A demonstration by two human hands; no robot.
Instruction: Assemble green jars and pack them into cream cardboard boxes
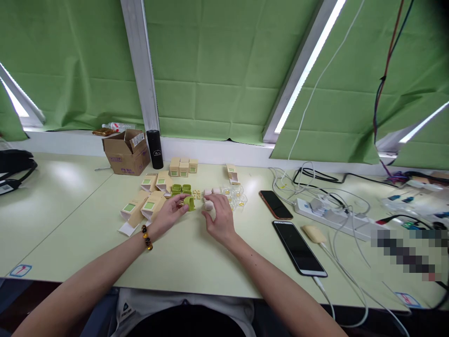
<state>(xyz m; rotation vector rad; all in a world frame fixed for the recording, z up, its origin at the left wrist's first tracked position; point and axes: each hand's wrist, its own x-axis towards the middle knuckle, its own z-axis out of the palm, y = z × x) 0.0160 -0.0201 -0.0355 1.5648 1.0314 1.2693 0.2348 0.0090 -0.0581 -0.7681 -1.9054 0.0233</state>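
My left hand [170, 211] is closed on a small green square cup [190, 202], tilted on its side. Between the thumb and fingers of my right hand [221, 220] is a pale, rounded piece [208, 206]; its exact kind is unclear. More pale pinkish pieces [212, 191] sit just beyond that hand, beside clear plastic cups [238, 195] with yellowish bits inside. Several green cups [181, 188] stand together behind my left hand. To their right lie small yellow pieces [197, 194]. Open-ended beige boxes [133, 208] with green labels lie left of my left hand.
Upright beige boxes [174, 167] stand at the back, near a black tumbler [155, 150] and an open cardboard carton [126, 153]. One beige box [232, 173] lies behind the clear cups. On the right are two phones [299, 248], a power strip [333, 219] and tangled cables.
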